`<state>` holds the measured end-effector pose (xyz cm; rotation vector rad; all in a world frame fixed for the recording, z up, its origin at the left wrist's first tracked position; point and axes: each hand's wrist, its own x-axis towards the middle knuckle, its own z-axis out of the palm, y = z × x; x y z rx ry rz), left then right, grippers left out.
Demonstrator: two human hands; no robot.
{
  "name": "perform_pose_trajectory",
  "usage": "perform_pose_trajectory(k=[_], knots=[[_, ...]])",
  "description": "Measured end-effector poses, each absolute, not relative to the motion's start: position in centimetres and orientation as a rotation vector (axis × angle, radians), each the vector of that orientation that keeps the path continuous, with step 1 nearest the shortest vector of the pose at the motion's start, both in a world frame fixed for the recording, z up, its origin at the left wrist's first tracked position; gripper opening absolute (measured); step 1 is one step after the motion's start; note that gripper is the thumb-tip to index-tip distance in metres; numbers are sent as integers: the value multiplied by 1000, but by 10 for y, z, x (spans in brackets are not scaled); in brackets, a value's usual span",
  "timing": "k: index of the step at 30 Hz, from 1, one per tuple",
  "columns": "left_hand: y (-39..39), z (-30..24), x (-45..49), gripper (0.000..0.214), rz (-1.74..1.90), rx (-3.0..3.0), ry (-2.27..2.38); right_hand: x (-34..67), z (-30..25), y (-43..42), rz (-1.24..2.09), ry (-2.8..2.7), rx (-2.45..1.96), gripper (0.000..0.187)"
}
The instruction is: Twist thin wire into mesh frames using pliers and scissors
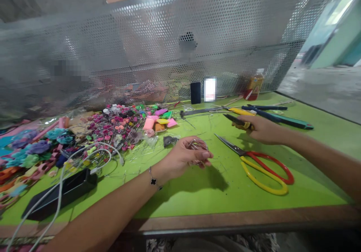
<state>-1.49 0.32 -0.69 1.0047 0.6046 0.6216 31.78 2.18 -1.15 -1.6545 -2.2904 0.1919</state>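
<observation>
Currently, strands (198, 143): thin, shiny and looped, near the frame's centre, above the counter (186, 205).
Pliers (235, 120): dark nose pointing left, yellowish handle, right of centre.
Left hand (186, 152): grip curled round the strands, thumb pointing right.
Right hand (261, 129): grip closed on the pliers, forearm slanting in from the right edge.

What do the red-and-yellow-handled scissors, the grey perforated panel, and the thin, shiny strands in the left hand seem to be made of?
Red-and-yellow-handled scissors: grey, metallic-looking blades, likely steel; smooth, glossy handles suggest plastic coating.
Grey perforated panel: probably bare sheet metal, from its silvery reflections.
Thin, shiny strands: perhaps wire, as they glint; clear plastic remains possible.
</observation>
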Motion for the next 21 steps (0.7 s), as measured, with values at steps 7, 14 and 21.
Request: perform_pose_trajectory(k=[7,14,21], knots=[[0,1,-16,48,672,996,560,256,-7,2,233,-2323,-1277,46],[-3,2,-13,46,696,1034,562,248,-15,-7,185,-2317,-1295,51],[1,-3,-11,42,853,1164,593,250,-7,-13,-84,-2360,-1463,35]])
